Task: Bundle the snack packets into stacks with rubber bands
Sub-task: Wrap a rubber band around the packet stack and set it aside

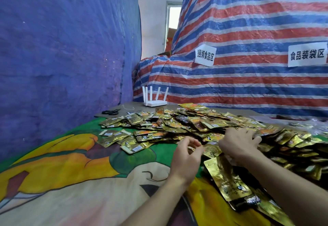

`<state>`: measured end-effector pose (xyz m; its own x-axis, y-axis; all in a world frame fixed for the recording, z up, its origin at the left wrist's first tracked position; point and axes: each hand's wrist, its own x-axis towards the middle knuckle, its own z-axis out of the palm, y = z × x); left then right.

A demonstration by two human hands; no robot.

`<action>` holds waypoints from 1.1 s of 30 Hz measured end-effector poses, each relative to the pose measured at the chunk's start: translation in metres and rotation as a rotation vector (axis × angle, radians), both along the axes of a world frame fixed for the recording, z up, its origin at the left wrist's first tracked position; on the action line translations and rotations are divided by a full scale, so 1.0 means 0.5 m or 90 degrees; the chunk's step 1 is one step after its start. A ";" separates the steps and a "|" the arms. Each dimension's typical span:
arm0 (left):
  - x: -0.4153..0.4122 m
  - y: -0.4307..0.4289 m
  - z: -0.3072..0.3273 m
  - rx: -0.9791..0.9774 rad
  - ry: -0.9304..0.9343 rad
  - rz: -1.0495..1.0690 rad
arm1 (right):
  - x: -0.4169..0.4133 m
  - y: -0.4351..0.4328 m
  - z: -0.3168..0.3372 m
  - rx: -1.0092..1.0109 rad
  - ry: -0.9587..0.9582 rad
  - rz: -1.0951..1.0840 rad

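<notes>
Head-worn view, forward and down

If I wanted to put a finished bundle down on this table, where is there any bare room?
The widest bare patch is the printed cloth at the near left, between the blue sheet and the left hand. A smaller strip lies on the cardboard between scissors and router. The packets crowd everything rightward.
</notes>
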<state>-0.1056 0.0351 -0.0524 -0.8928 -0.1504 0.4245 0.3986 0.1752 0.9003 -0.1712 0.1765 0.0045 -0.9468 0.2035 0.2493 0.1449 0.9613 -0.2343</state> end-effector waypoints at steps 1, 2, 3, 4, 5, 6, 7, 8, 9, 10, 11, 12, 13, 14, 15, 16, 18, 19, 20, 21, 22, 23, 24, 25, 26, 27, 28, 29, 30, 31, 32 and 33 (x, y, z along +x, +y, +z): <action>0.003 0.002 -0.001 -0.033 0.014 0.001 | -0.001 0.001 -0.009 0.044 -0.013 -0.013; 0.005 0.004 -0.002 -0.051 0.024 0.005 | -0.003 0.003 -0.016 0.077 -0.016 -0.016; 0.007 0.008 -0.001 -0.049 0.029 0.017 | -0.004 0.007 -0.020 0.102 -0.021 -0.017; 0.008 0.014 0.001 -0.028 0.030 0.043 | -0.005 0.011 -0.022 0.120 -0.027 -0.019; 0.010 0.018 0.004 -0.004 0.025 0.081 | -0.005 0.012 -0.021 0.130 -0.026 -0.020; 0.008 0.019 0.012 0.000 0.020 0.130 | -0.005 0.010 -0.016 0.133 -0.015 -0.017; 0.003 0.016 0.024 -0.028 0.019 0.173 | -0.005 0.004 -0.011 0.134 0.007 -0.008; -0.006 0.008 0.039 -0.081 0.017 0.203 | -0.006 -0.004 -0.005 0.136 0.039 0.009; -0.019 -0.007 0.054 -0.142 0.014 0.218 | -0.010 -0.017 -0.001 0.135 0.075 0.037; -0.033 -0.030 0.071 -0.202 0.005 0.221 | -0.017 -0.033 0.002 0.126 0.107 0.075; -0.048 -0.057 0.085 -0.256 -0.006 0.223 | -0.026 -0.053 0.003 0.112 0.126 0.123; -0.065 -0.088 0.094 -0.308 -0.021 0.234 | -0.035 -0.075 0.002 0.097 0.133 0.174; -0.081 -0.120 0.097 -0.359 -0.041 0.252 | -0.046 -0.097 -0.001 0.089 0.130 0.219; -0.096 -0.153 0.094 -0.410 -0.072 0.274 | -0.058 -0.119 -0.007 0.087 0.119 0.253; -0.110 -0.184 0.084 -0.463 -0.114 0.292 | -0.073 -0.139 -0.014 0.091 0.101 0.276; -0.125 -0.214 0.070 -0.509 -0.166 0.299 | -0.088 -0.157 -0.021 0.098 0.078 0.290; -0.152 -0.270 0.036 -0.557 -0.256 0.279 | -0.123 -0.185 -0.037 0.113 0.039 0.298; -0.164 -0.294 0.019 -0.562 -0.285 0.258 | -0.141 -0.196 -0.045 0.111 0.023 0.294; -0.174 -0.314 0.003 -0.560 -0.304 0.235 | -0.157 -0.205 -0.053 0.100 0.004 0.286; -0.183 -0.329 -0.010 -0.558 -0.317 0.218 | -0.173 -0.213 -0.060 0.083 -0.018 0.278; -0.191 -0.339 -0.021 -0.562 -0.323 0.214 | -0.186 -0.220 -0.066 0.068 -0.043 0.271; -0.199 -0.345 -0.031 -0.576 -0.320 0.223 | -0.198 -0.228 -0.071 0.055 -0.064 0.263; -0.206 -0.348 -0.038 -0.597 -0.307 0.240 | -0.207 -0.235 -0.074 0.044 -0.078 0.253; -0.211 -0.350 -0.043 -0.625 -0.286 0.260 | -0.215 -0.241 -0.077 0.037 -0.083 0.244; -0.215 -0.352 -0.045 -0.661 -0.258 0.281 | -0.221 -0.248 -0.078 0.037 -0.077 0.238; -0.216 -0.353 -0.045 -0.707 -0.224 0.301 | -0.225 -0.253 -0.080 0.045 -0.065 0.234; -0.217 -0.355 -0.042 -0.761 -0.188 0.321 | -0.228 -0.256 -0.081 0.056 -0.052 0.230; -0.217 -0.356 -0.039 -0.819 -0.151 0.336 | -0.228 -0.258 -0.081 0.064 -0.042 0.226; -0.215 -0.355 -0.035 -0.875 -0.118 0.341 | -0.227 -0.259 -0.082 0.069 -0.032 0.224; -0.214 -0.352 -0.030 -0.923 -0.089 0.335 | -0.225 -0.256 -0.083 0.069 -0.021 0.220; -0.212 -0.349 -0.024 -0.967 -0.065 0.320 | -0.223 -0.254 -0.084 0.067 -0.008 0.217; -0.211 -0.344 -0.018 -1.005 -0.047 0.301 | -0.219 -0.250 -0.084 0.068 0.003 0.214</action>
